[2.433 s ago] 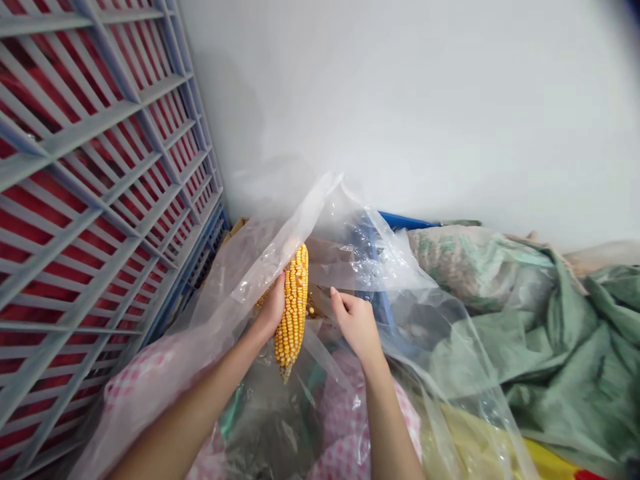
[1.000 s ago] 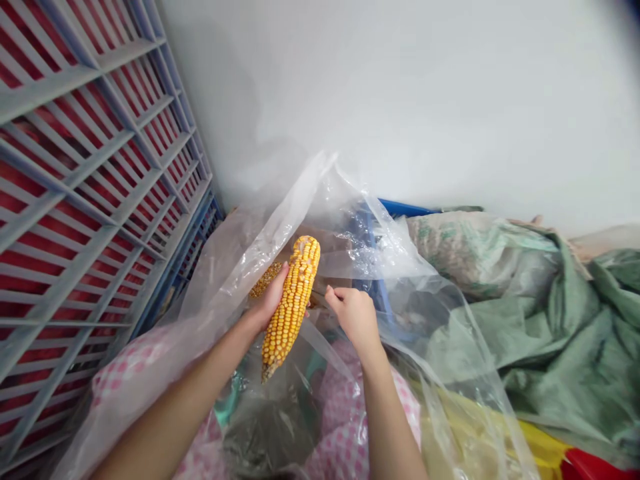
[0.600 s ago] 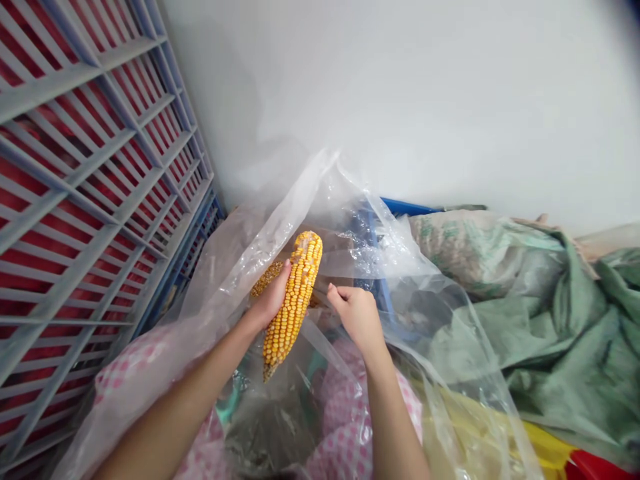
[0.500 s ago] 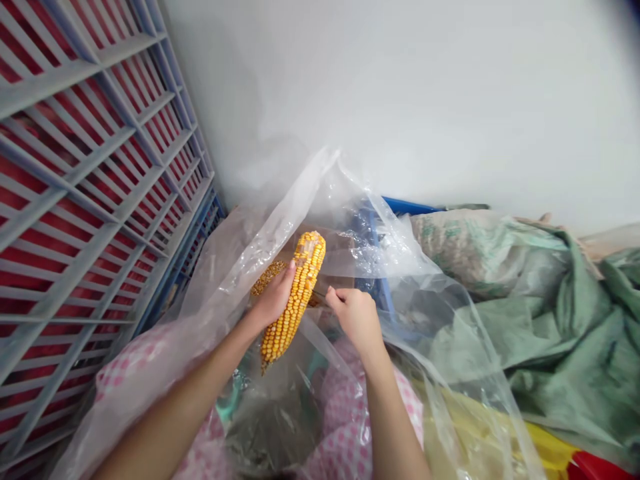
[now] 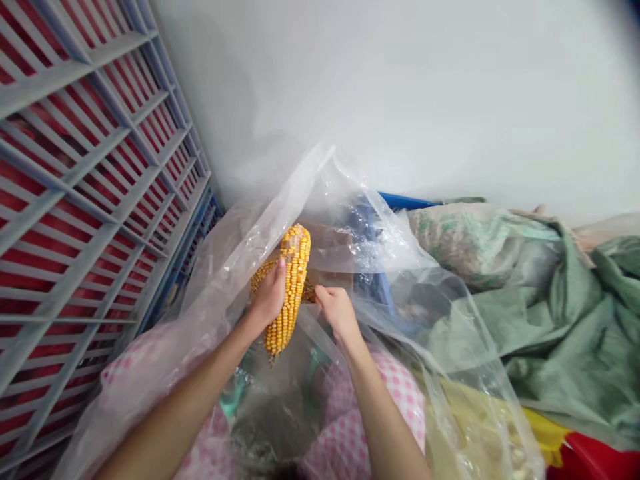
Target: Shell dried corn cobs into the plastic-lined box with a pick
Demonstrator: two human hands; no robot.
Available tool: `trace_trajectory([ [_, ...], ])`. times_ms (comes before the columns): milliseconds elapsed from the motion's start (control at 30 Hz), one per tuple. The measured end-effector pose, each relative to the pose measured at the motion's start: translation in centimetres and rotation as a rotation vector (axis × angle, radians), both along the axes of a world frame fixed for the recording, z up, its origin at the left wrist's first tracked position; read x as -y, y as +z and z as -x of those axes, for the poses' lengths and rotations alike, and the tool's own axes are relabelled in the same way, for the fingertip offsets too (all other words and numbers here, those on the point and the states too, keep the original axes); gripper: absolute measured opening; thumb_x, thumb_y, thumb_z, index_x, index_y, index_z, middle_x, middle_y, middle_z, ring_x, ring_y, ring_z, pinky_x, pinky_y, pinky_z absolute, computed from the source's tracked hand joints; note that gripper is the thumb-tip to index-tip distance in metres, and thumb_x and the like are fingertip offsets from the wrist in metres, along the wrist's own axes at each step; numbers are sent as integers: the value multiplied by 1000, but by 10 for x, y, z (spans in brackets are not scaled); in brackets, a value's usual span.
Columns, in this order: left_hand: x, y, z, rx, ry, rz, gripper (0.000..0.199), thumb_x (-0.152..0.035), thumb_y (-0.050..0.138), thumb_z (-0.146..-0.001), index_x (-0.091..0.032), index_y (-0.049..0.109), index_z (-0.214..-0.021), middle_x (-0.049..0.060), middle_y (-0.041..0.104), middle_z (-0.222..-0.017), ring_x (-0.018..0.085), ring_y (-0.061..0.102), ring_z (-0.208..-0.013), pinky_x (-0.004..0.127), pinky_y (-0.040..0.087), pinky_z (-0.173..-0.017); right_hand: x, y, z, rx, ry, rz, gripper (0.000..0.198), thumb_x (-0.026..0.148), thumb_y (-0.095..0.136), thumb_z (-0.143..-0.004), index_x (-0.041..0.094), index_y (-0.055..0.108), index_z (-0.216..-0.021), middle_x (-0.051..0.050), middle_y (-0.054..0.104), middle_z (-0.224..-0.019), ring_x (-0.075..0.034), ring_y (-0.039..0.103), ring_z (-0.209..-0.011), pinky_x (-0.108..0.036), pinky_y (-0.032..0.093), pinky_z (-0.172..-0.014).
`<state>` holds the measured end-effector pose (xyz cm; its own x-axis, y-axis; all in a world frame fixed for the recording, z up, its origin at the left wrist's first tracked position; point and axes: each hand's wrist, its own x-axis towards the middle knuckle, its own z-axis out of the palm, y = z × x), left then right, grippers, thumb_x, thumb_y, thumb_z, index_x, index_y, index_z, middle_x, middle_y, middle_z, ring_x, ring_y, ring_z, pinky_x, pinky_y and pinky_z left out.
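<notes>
An ear of dried yellow corn (image 5: 290, 293) is gripped in my left hand (image 5: 270, 293), its tapered tip downward and its blunt end up. A patch near the upper end looks rubbed or bare of kernels. My right hand (image 5: 336, 308) is closed just right of the ear, fingers pinched together; whatever they hold, if anything, cannot be made out. Behind both hands, loose corn kernels (image 5: 261, 275) show inside a large clear plastic bag (image 5: 280, 247), which is spread open around my forearms and lap.
Tall grey slatted crates (image 5: 115, 220) with red contents rise on the left. A blue crate (image 5: 381, 293) shows through the plastic. To the right lie a printed woven sack (image 5: 480, 243) and green cloth (image 5: 575, 347). A yellow item and a red item (image 5: 600, 457) sit lower right.
The ear has shifted slightly left and stands more upright in my left hand. My right hand has moved left with it, staying closed beside the ear.
</notes>
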<state>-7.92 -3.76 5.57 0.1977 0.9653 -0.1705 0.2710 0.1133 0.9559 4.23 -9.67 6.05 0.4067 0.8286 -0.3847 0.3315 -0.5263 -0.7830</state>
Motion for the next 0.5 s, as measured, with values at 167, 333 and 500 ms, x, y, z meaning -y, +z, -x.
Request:
trace_trajectory([
  [167, 4, -1, 3, -157, -53, -44, 59, -53, 16, -85, -12, 55, -101, 13, 62, -99, 23, 57, -93, 34, 41, -81, 3, 15, 6, 420, 88, -8, 39, 34, 35, -77, 16, 45, -45, 0, 41, -44, -8, 28, -44, -24, 15, -48],
  [333, 10, -2, 2, -549, -166, -38, 57, -51, 15, -85, -10, 53, -96, 17, 62, -82, 29, 60, -82, 38, 42, -71, 1, 11, 0, 489, 157, 45, 33, 29, 39, -74, 16, 49, -45, -1, 43, -44, -8, 26, -44, -26, 14, -49],
  [500, 6, -8, 1, -349, -79, -9, 62, -54, 14, -84, -10, 54, -102, 17, 62, -99, 27, 57, -95, 37, 41, -80, -1, -11, -7, 174, 129, 10, 36, 35, 37, -73, 17, 35, -42, 4, 28, -41, -6, 25, -43, -21, 17, -44],
])
